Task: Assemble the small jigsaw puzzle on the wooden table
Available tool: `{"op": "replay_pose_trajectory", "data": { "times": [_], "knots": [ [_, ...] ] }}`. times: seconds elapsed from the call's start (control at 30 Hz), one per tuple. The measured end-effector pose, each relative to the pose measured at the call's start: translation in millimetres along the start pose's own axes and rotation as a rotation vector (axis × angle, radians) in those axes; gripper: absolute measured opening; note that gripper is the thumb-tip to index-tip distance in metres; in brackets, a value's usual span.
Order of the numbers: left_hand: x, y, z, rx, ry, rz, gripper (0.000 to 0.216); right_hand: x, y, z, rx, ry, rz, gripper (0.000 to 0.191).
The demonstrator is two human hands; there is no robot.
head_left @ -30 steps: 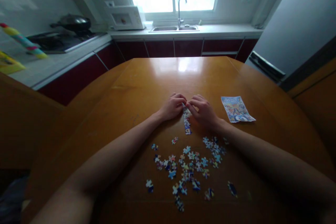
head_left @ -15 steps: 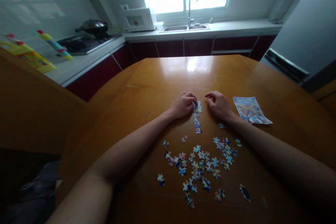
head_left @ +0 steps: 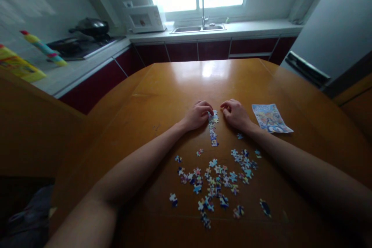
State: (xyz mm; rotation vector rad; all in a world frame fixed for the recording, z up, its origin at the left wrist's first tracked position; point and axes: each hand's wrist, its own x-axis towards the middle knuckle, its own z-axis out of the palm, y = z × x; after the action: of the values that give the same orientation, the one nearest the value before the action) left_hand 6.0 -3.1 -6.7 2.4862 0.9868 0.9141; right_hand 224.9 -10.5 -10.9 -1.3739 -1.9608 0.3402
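A short strip of joined puzzle pieces (head_left: 213,128) lies on the wooden table (head_left: 174,93), running toward me. My left hand (head_left: 198,115) rests curled at the strip's far end, fingertips touching its top pieces. My right hand (head_left: 236,114) sits curled just right of the strip, a small gap away, with its fingers closed; I cannot see anything in them. Several loose puzzle pieces (head_left: 221,180) are scattered nearer to me, between my forearms. One single piece (head_left: 240,136) lies by my right wrist.
A printed picture sheet (head_left: 271,118) lies right of my right hand. Beyond the table run a counter with a sink (head_left: 198,28), a white microwave (head_left: 143,19) and a stove with a pan (head_left: 90,27). A grey fridge (head_left: 331,27) stands at right.
A second ago both hands were pinched together over the strip's top end. My right hand has drawn away to the right and the strip's end now shows. The view shifted slightly.
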Motion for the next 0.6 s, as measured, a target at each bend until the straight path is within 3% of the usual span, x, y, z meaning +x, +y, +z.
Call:
{"op": "replay_pose_trajectory", "data": {
  "times": [0.6],
  "knots": [
    [0.4, 2.2, -1.6, 0.006, -0.005, -0.009, 0.028, 0.1, -1.0, -0.8, 0.012, -0.010, 0.000, 0.017]
  ]
}}
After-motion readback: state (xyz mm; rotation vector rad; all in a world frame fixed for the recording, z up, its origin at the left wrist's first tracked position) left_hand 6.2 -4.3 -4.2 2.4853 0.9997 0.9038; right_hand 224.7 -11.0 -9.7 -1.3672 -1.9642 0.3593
